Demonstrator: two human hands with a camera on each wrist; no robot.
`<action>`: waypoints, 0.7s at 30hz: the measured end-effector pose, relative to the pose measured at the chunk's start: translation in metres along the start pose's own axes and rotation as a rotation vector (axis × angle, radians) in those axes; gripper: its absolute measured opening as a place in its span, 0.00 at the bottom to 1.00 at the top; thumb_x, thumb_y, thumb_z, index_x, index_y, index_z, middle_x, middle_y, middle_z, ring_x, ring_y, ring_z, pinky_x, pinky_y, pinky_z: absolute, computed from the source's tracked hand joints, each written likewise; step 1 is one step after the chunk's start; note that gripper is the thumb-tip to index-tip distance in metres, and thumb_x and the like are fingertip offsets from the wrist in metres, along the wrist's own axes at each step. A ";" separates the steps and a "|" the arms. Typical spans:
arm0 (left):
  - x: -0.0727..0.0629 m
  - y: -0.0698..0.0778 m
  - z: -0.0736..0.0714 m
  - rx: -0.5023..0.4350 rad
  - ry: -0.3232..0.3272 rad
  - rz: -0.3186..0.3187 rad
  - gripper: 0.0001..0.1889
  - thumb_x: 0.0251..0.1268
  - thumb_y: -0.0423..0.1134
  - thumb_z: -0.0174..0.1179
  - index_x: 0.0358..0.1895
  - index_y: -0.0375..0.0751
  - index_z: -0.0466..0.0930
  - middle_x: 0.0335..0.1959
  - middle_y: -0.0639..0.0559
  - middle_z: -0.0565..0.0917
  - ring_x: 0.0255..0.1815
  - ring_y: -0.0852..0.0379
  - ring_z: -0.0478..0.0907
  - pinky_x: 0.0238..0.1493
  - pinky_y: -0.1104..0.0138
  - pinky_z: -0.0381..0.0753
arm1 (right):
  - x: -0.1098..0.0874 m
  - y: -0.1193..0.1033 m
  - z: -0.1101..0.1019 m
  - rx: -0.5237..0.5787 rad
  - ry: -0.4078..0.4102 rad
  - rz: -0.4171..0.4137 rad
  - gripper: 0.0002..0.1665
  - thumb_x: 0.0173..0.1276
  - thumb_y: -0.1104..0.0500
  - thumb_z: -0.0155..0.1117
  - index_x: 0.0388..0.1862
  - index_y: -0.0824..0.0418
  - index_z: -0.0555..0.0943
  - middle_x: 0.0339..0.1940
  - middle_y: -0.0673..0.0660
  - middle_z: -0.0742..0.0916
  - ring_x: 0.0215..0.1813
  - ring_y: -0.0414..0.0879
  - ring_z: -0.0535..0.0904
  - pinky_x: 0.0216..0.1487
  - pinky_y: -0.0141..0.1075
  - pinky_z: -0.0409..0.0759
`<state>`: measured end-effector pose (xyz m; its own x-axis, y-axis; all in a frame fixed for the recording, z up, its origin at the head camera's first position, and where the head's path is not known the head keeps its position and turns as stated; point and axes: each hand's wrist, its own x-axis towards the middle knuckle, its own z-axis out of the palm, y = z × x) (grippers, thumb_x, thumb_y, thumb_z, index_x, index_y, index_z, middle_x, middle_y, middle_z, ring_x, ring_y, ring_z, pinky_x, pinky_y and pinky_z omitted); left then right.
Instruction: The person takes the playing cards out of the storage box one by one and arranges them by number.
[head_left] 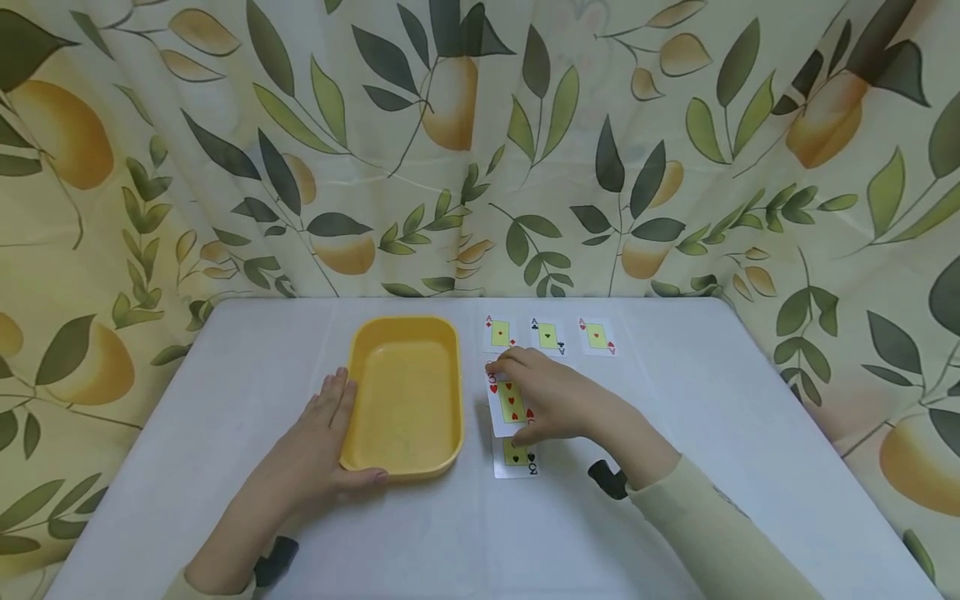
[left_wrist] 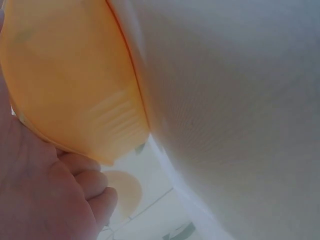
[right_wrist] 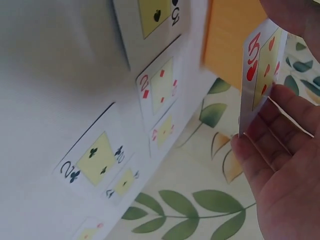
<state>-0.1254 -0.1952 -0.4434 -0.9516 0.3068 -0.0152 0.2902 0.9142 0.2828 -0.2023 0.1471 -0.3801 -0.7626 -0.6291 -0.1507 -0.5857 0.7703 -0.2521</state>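
Observation:
My right hand [head_left: 551, 396] pinches a three of hearts card [head_left: 512, 406] between thumb and fingertips. In the right wrist view the card is raised off the table and tilted on edge. Under it in the head view lies a three of spades [head_left: 516, 467], partly covered. Beyond it are a two of diamonds [right_wrist: 159, 90] and a two of clubs [right_wrist: 92, 157], both hidden by my right hand in the head view. My left hand [head_left: 315, 442] rests against the left side of a yellow tray [head_left: 401, 392], fingers extended along its wall, thumb at the near edge.
Three aces lie in a row at the back: diamonds [head_left: 500, 333], clubs [head_left: 548, 336] and hearts [head_left: 597, 336]. A white cloth covers the table [head_left: 675, 400]. Behind its back edge hangs a curtain [head_left: 540, 150] printed with fruit and leaves.

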 end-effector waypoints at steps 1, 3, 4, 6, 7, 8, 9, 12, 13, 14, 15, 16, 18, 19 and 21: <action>0.000 0.000 0.000 0.001 -0.003 -0.002 0.73 0.41 0.86 0.54 0.79 0.30 0.43 0.82 0.35 0.41 0.82 0.38 0.41 0.79 0.46 0.50 | -0.002 0.002 0.000 0.002 0.001 0.002 0.57 0.42 0.46 0.87 0.72 0.50 0.70 0.68 0.45 0.74 0.71 0.43 0.66 0.72 0.39 0.69; 0.001 0.001 -0.001 0.002 -0.004 -0.002 0.73 0.41 0.86 0.55 0.79 0.30 0.43 0.82 0.35 0.41 0.82 0.38 0.41 0.79 0.45 0.50 | -0.006 0.004 0.001 0.004 0.003 0.016 0.57 0.42 0.46 0.86 0.72 0.50 0.70 0.68 0.45 0.74 0.70 0.43 0.66 0.72 0.40 0.71; 0.001 0.001 -0.001 0.002 -0.005 -0.003 0.73 0.41 0.86 0.55 0.79 0.30 0.43 0.82 0.35 0.41 0.82 0.38 0.41 0.79 0.45 0.50 | -0.008 0.005 0.001 0.003 0.003 0.025 0.57 0.42 0.46 0.86 0.72 0.50 0.70 0.68 0.46 0.74 0.70 0.43 0.67 0.71 0.41 0.71; 0.001 0.001 -0.001 0.002 0.000 0.000 0.73 0.41 0.85 0.55 0.79 0.29 0.43 0.82 0.35 0.41 0.82 0.37 0.41 0.79 0.45 0.50 | -0.011 0.008 0.003 0.001 0.006 0.038 0.57 0.42 0.45 0.87 0.72 0.50 0.70 0.68 0.46 0.74 0.69 0.43 0.67 0.70 0.41 0.72; 0.000 0.002 -0.001 0.003 0.003 0.001 0.73 0.42 0.85 0.55 0.79 0.29 0.43 0.82 0.35 0.42 0.82 0.37 0.41 0.79 0.46 0.50 | -0.013 0.010 0.003 0.003 0.007 0.044 0.57 0.42 0.45 0.87 0.72 0.51 0.70 0.68 0.46 0.74 0.68 0.43 0.68 0.70 0.41 0.72; 0.000 0.002 -0.001 0.001 0.006 0.002 0.73 0.42 0.85 0.55 0.79 0.29 0.44 0.81 0.34 0.42 0.82 0.37 0.42 0.78 0.45 0.50 | -0.015 0.011 0.003 0.001 0.009 0.050 0.57 0.41 0.45 0.87 0.72 0.51 0.71 0.68 0.47 0.74 0.68 0.44 0.68 0.70 0.41 0.73; 0.000 0.001 -0.001 0.000 0.005 0.001 0.73 0.42 0.85 0.55 0.79 0.29 0.44 0.82 0.34 0.42 0.82 0.37 0.42 0.78 0.46 0.50 | -0.016 0.012 0.004 0.000 0.011 0.054 0.57 0.41 0.45 0.87 0.72 0.51 0.71 0.68 0.47 0.74 0.68 0.44 0.68 0.70 0.41 0.73; -0.001 0.002 -0.001 -0.002 0.004 0.001 0.72 0.42 0.85 0.56 0.79 0.29 0.44 0.82 0.34 0.42 0.82 0.37 0.42 0.78 0.46 0.50 | -0.022 0.016 0.006 0.003 0.018 0.060 0.57 0.41 0.46 0.87 0.71 0.53 0.71 0.68 0.48 0.74 0.69 0.45 0.68 0.69 0.42 0.74; -0.001 0.002 -0.002 -0.003 0.004 0.000 0.72 0.42 0.85 0.56 0.79 0.29 0.44 0.82 0.35 0.42 0.82 0.37 0.42 0.78 0.46 0.51 | -0.024 0.017 0.007 0.003 0.020 0.062 0.57 0.41 0.46 0.87 0.71 0.53 0.71 0.68 0.48 0.74 0.69 0.45 0.68 0.69 0.42 0.74; -0.001 0.002 -0.002 -0.005 0.004 0.000 0.72 0.42 0.85 0.56 0.79 0.29 0.44 0.82 0.35 0.41 0.81 0.37 0.42 0.78 0.46 0.51 | -0.026 0.019 0.008 0.002 0.024 0.063 0.57 0.41 0.47 0.87 0.71 0.53 0.71 0.68 0.48 0.74 0.69 0.45 0.68 0.69 0.41 0.74; -0.001 0.002 -0.002 -0.006 0.006 0.002 0.73 0.42 0.85 0.55 0.79 0.29 0.44 0.82 0.34 0.41 0.81 0.37 0.42 0.78 0.46 0.51 | -0.027 0.021 0.009 0.004 0.028 0.063 0.57 0.41 0.47 0.87 0.71 0.53 0.71 0.68 0.48 0.74 0.69 0.45 0.68 0.68 0.41 0.74; -0.001 0.002 -0.002 -0.008 0.006 0.003 0.73 0.42 0.85 0.55 0.79 0.29 0.44 0.82 0.34 0.41 0.81 0.36 0.42 0.78 0.45 0.51 | -0.029 0.022 0.009 0.007 0.032 0.067 0.57 0.41 0.48 0.87 0.71 0.54 0.71 0.68 0.48 0.74 0.68 0.45 0.68 0.68 0.41 0.75; -0.001 0.002 -0.002 -0.013 0.006 0.001 0.73 0.42 0.85 0.55 0.79 0.30 0.43 0.82 0.35 0.41 0.82 0.37 0.42 0.78 0.45 0.50 | -0.033 0.025 0.011 0.012 0.036 0.072 0.57 0.41 0.49 0.87 0.71 0.54 0.71 0.68 0.48 0.74 0.67 0.45 0.69 0.67 0.41 0.75; -0.001 0.002 -0.002 -0.014 0.005 0.001 0.73 0.42 0.85 0.55 0.79 0.30 0.43 0.82 0.35 0.41 0.82 0.37 0.42 0.78 0.45 0.50 | -0.035 0.026 0.012 0.016 0.036 0.076 0.57 0.41 0.49 0.87 0.71 0.54 0.71 0.68 0.48 0.74 0.67 0.45 0.69 0.67 0.41 0.76; -0.001 0.002 -0.002 -0.016 0.009 0.005 0.72 0.42 0.85 0.55 0.79 0.30 0.44 0.82 0.35 0.41 0.82 0.37 0.42 0.78 0.45 0.51 | -0.039 0.029 0.014 0.025 0.033 0.082 0.56 0.42 0.48 0.87 0.72 0.54 0.71 0.68 0.49 0.74 0.67 0.46 0.70 0.66 0.42 0.76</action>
<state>-0.1236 -0.1942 -0.4407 -0.9510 0.3092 -0.0048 0.2937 0.9081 0.2985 -0.1858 0.1927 -0.3948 -0.8167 -0.5597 -0.1409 -0.5139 0.8163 -0.2638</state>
